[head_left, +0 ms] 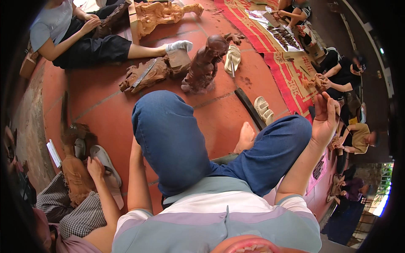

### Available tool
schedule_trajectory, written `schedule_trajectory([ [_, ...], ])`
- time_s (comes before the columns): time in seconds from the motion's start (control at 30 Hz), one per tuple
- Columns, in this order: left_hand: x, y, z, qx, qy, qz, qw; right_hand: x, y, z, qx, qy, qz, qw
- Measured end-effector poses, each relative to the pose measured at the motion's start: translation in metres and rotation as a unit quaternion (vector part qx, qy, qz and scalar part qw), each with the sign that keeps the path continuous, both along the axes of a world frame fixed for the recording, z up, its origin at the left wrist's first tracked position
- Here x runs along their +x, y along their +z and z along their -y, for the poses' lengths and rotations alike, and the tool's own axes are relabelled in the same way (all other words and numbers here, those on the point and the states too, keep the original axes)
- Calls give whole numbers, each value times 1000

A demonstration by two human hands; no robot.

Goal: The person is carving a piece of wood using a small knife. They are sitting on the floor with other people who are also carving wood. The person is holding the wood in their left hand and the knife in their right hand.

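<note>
My right hand [325, 120] is raised beside my right knee, palm showing and fingers loosely bent, with nothing visible in it. My left forearm [140, 181] runs behind my bent left knee [164, 126], which hides the left hand. In front of my knees a dark brown carved wooden figure [200, 69] stands upright on the tiles. Left of it lies a rough wood block [158, 78] with a flat metal strip [144, 74] on top. A slim metal-tipped tool [232, 69] lies by a cream sandal [234, 57].
A dark bar [249, 107] and another sandal [263, 110] lie near my bare foot [246, 137]. At left, a seated person's hand [96, 168] is beside a wooden carving [78, 177]. A larger pale carving [162, 19] lies at the back; people sit along the red-yellow mat [280, 67].
</note>
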State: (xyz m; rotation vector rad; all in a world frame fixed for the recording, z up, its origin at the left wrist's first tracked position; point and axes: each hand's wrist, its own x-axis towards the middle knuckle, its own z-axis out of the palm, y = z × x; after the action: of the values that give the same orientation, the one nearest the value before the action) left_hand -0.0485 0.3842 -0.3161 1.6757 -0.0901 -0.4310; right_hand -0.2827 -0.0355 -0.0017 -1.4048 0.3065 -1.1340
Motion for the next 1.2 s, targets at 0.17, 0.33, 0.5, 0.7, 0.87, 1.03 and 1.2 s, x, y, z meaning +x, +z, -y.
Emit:
schedule_trajectory([
  [0.17,23,25,26,-63,7,17,998,45,-18,16,10,-17,-36,999],
  [0.33,72,132,63,-111,-16,19,994,84,-33,13,124,67,-15,990],
  [0.5,115,203,131,-92,-223,220,945,99,-39,13,138,93,-13,986],
  [0.7,133,258,210,28,-400,337,852,98,-38,30,133,78,-34,987],
  [0.87,137,250,244,12,-486,237,841,108,-54,53,124,74,-25,989],
  [1.03,122,246,251,-59,-465,165,868,124,-69,71,144,90,-38,985],
  [1.2,109,225,259,-25,-375,245,894,134,-67,44,125,137,-30,982],
])
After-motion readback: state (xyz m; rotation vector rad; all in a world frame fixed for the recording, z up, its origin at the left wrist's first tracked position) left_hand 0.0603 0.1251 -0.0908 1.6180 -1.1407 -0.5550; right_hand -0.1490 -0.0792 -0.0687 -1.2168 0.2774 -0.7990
